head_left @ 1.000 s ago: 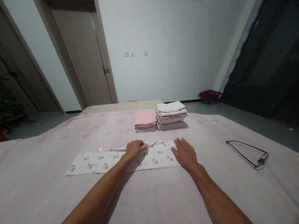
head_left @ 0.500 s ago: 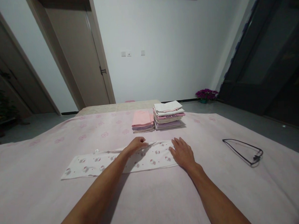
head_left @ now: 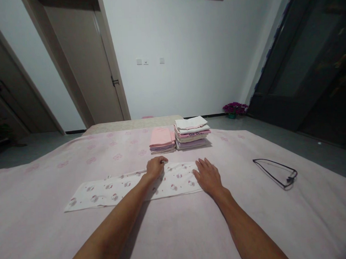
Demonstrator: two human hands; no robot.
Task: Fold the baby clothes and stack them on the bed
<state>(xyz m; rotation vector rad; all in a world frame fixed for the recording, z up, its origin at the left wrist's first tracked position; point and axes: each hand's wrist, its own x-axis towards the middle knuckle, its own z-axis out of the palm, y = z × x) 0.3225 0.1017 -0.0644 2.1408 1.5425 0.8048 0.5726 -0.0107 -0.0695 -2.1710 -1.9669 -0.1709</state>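
Observation:
A white garment with a small cartoon print [head_left: 175, 181], perhaps pants, lies folded into a long strip across the pink bed cover. My left hand [head_left: 156, 167] is closed at the strip's far edge, fingers curled with the cloth's border beneath them; the thumb side is partly hidden. On the strip's right end rests my right hand [head_left: 207, 175], palm down with its fingers spread. Just beyond the strip sit a short pile of folded clothes topped in pink [head_left: 162, 137] and a taller folded stack with a white top [head_left: 191, 124].
Black-framed glasses [head_left: 290, 179] lie to the right on the pink patterned cover [head_left: 177, 228]. Past the bed are a beige surface [head_left: 127, 125], a closed door [head_left: 84, 64] and a pot of purple flowers [head_left: 235, 108] on the floor.
My left hand has shifted slightly away from me along the far edge, and the creases beside it look smoother. My right hand stays on the right end. The view has turned slightly.

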